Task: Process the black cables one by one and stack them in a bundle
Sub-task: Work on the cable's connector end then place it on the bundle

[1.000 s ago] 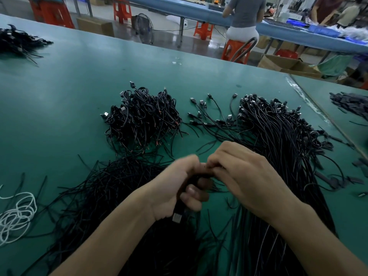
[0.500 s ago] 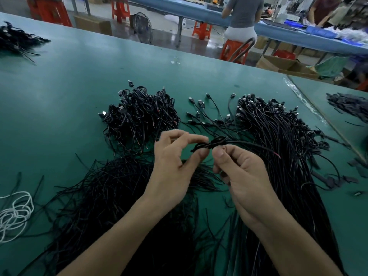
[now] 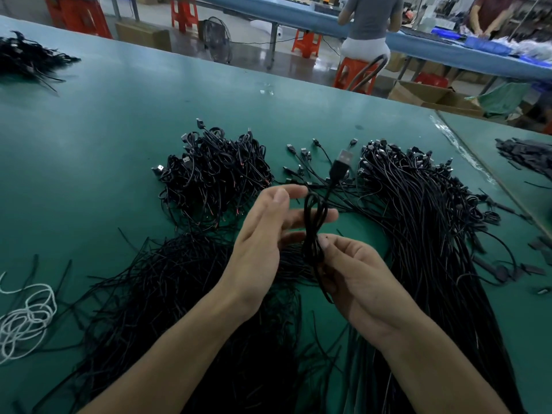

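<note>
My right hand [image 3: 355, 276] pinches a folded black cable [image 3: 313, 228] between thumb and fingers; its USB plug [image 3: 343, 159] sticks up above. My left hand [image 3: 268, 234] is beside it with fingers straight, its fingertips close to the cable's loop. Behind my hands lies a bundle of coiled black cables [image 3: 215, 171]. A long heap of straight black cables [image 3: 433, 234] runs down the right. A loose pile of thin black ties [image 3: 155, 294] spreads under my left forearm.
The work surface is a green table [image 3: 119, 115]. White cord [image 3: 27, 318] lies coiled at the left edge, more black cables [image 3: 27, 58] at the far left. Black scraps [image 3: 531, 156] lie at the right. People work at a blue bench [image 3: 298, 13] behind.
My hands have come apart and risen. The left hand let go and opened its fingers; the right hand now holds the folded cable upright with the plug pointing up.
</note>
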